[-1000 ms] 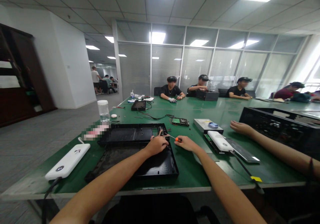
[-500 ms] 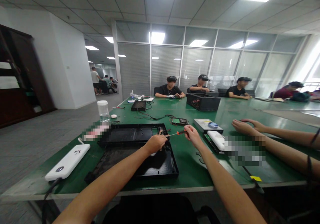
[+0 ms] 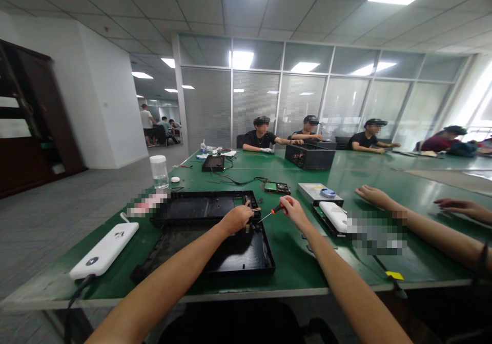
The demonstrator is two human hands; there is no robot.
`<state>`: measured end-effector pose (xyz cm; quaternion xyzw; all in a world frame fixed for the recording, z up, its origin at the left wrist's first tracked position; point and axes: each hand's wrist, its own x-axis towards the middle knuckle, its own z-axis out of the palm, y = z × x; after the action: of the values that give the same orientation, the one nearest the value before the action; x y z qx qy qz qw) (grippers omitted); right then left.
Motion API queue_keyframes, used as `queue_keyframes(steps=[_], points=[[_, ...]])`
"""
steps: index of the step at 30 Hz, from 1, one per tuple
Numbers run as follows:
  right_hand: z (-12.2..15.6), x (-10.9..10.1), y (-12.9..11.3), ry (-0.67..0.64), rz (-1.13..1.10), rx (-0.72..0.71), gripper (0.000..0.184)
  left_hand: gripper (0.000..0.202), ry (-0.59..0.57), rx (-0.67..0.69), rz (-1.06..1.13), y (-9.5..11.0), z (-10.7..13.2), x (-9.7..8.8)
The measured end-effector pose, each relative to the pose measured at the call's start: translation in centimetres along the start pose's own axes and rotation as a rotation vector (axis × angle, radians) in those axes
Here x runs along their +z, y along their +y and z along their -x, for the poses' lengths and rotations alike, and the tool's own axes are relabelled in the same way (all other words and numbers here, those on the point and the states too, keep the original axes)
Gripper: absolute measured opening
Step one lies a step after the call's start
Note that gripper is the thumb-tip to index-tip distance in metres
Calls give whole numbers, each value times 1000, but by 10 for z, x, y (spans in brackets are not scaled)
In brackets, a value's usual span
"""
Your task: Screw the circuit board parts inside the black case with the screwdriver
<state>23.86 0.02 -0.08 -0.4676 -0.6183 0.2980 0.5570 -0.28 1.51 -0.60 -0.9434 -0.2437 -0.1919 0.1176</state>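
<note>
Green table (image 3: 292,262) carries a black open case (image 3: 215,231). Left hand (image 3: 236,218) is closed on its far right corner; right hand (image 3: 290,209) grips a small screwdriver (image 3: 271,213) pointing there. I think the tip may slip and hurt the wires (image 3: 251,205).

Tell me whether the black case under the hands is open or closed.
Open: the black case has no cover, its inside showing; a separate black tray lies before it.
</note>
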Motion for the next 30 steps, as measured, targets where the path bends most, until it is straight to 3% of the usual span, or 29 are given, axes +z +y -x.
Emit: queue_keyframes(steps=[8,18,30], points=[[1,-2,-1,-11,-1,-2,39,15,144,-118,83,1,0,-2],[-4,-1,6,31,-131,3,35,21,179,-85,76,-9,2,-4],[-1,0,2,18,-119,-10,37,25,51,62,68,9,1,-4]])
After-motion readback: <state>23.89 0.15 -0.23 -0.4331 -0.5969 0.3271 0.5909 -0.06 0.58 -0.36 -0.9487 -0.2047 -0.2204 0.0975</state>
